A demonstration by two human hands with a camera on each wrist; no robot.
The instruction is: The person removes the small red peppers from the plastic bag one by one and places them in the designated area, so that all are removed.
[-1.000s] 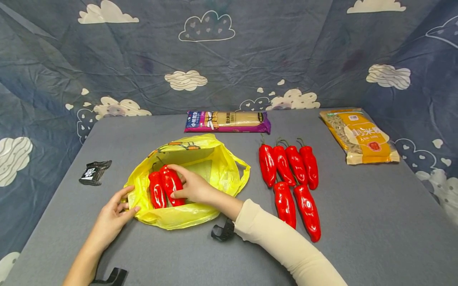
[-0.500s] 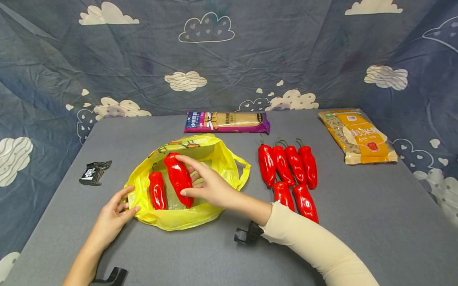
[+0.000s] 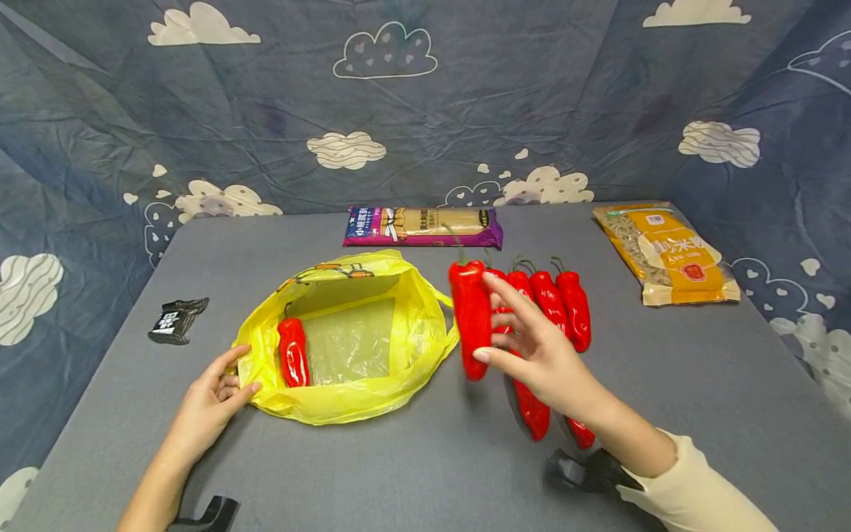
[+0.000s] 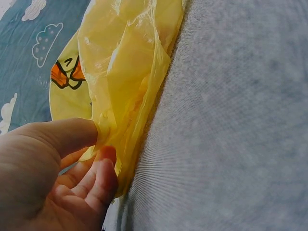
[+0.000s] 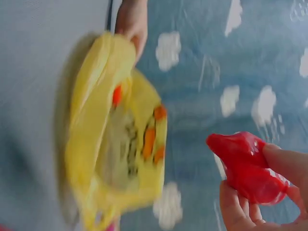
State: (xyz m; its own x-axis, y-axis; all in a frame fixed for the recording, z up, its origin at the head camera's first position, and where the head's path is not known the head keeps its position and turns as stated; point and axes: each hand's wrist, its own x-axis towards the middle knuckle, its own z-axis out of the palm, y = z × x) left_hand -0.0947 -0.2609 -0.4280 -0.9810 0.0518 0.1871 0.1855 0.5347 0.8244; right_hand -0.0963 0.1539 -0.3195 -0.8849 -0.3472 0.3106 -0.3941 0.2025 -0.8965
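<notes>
My right hand (image 3: 548, 358) grips a red pepper (image 3: 471, 318) with a green stem, held up between the yellow plastic bag (image 3: 332, 405) and the peppers on the table. In the right wrist view the held pepper (image 5: 248, 166) sits between thumb and fingers. My left hand (image 3: 211, 391) pinches the bag's left rim; the left wrist view shows thumb and fingertips on the thin yellow film (image 4: 125, 62). Inside the wide-mouthed bag, one red pepper (image 3: 293, 353) lies at the left. Several more red peppers (image 3: 575, 310) lie to the right, partly hidden behind my right hand.
A purple pasta packet (image 3: 425, 227) lies at the back of the grey table. An orange food bag (image 3: 671, 255) is at the back right, and a small black packet (image 3: 176, 322) lies left of the yellow bag. A cloud-patterned cloth (image 3: 532, 89) hangs behind.
My right hand has lifted one of the two peppers out of the yellow bag and carried it right, towards the other peppers. My left hand stays at the bag's rim.
</notes>
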